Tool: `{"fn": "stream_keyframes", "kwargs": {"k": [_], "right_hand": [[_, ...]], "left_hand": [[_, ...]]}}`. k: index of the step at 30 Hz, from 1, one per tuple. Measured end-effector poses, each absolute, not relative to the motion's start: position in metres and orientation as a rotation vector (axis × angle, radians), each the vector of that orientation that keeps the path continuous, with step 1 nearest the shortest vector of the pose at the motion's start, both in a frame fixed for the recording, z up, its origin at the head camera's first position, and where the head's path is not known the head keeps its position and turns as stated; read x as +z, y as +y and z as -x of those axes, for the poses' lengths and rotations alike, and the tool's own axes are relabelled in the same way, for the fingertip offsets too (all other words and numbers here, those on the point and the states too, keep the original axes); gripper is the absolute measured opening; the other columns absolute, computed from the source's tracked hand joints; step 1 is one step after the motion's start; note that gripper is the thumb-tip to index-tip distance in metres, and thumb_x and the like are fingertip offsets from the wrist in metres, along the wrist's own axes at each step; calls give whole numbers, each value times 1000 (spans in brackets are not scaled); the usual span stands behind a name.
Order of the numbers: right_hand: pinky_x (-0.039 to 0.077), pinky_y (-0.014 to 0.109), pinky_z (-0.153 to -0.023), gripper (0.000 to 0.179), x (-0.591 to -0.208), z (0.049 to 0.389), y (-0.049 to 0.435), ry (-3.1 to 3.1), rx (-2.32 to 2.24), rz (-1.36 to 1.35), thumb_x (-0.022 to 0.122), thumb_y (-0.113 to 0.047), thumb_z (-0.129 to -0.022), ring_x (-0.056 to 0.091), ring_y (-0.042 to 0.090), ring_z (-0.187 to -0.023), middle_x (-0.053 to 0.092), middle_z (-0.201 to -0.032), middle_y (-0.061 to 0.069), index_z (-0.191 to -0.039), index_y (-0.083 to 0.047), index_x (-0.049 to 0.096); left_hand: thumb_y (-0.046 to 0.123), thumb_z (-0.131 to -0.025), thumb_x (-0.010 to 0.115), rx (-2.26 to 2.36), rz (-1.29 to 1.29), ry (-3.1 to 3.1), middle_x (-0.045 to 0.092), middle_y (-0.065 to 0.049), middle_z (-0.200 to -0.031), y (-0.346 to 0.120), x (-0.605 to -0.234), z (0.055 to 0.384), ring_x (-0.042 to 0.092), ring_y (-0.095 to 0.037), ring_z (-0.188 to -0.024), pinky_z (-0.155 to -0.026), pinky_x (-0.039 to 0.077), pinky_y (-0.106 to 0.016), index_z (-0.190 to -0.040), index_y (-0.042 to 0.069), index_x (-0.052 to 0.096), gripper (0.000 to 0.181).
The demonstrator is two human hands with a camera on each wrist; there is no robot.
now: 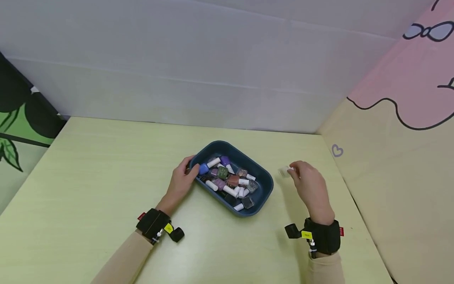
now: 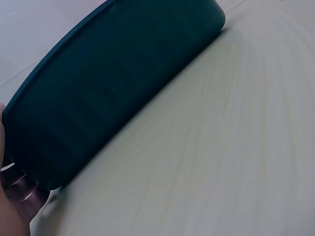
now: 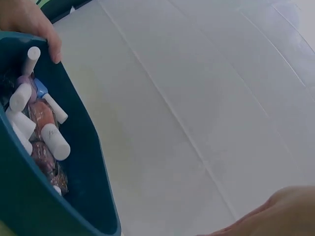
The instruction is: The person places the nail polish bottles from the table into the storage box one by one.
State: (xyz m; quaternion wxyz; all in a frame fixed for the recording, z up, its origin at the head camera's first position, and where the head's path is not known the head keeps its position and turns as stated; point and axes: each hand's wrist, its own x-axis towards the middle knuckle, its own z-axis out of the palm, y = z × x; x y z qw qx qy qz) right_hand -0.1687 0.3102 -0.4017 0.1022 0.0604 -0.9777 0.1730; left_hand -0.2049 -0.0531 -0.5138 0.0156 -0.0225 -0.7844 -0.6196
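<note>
A dark blue plastic bin (image 1: 260, 185) stands on the table, filled with several nail polish bottles (image 1: 233, 181), mostly white-capped, in purple, green, brown, blue and black. My left hand (image 1: 180, 182) grips the bin's left corner, thumb at the rim and fingers against the outer wall. In the left wrist view, fingers (image 2: 34, 202) show at the bin's lower corner. To the right of the bin, my right hand (image 1: 312, 187) pinches a small clear nail polish bottle (image 1: 284, 171) by its white end, low over the table. The right wrist view hides that bottle.
The pale yellow table (image 1: 117, 177) extends around the bin. A whitish wall panel (image 1: 177, 79) rises behind it. On the right stands a pink and cream panel (image 1: 397, 157) with black line drawings; a green and black patterned panel (image 1: 25, 118) is at the left.
</note>
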Motion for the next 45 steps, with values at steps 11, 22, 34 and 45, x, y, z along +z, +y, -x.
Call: {"fn": "stream_keyframes", "kwargs": {"k": [11, 22, 34, 45], "right_hand": [[60, 44, -80, 21, -384, 187, 267, -2814, 404, -512, 73, -6, -95, 66, 31, -90, 71, -104, 17, -114, 3, 69], [58, 35, -93, 22, -384, 216, 230, -2744, 165, -1127, 74, -6, -94, 69, 23, -102, 72, -109, 9, -115, -2, 72], [57, 32, -95, 23, -403, 238, 214, -2789, 427, -1321, 69, 2, -96, 69, 22, -107, 69, -118, 10, -119, -1, 70], [59, 31, -90, 22, -413, 240, 211, -2890, 432, -1178, 69, -1, -97, 71, 22, -99, 69, -116, 13, -119, 0, 72]], "left_hand": [[15, -106, 54, -1957, 20, -2483, 56, -27, -142, -48, -484, 197, 58, -36, -119, -88, 43, -13, -145, -4, 51, 43], [23, -107, 56, -1934, 38, -2467, 57, -23, -142, -51, -506, 205, 58, -32, -118, -92, 45, -18, -146, 2, 53, 45], [26, -105, 58, -1915, 78, -2437, 61, -19, -137, -52, -513, 205, 61, -29, -112, -89, 47, -20, -142, 5, 57, 43], [27, -105, 58, -1918, 94, -2435, 62, -20, -137, -54, -515, 205, 62, -30, -112, -87, 47, -17, -143, 4, 56, 44]]}}
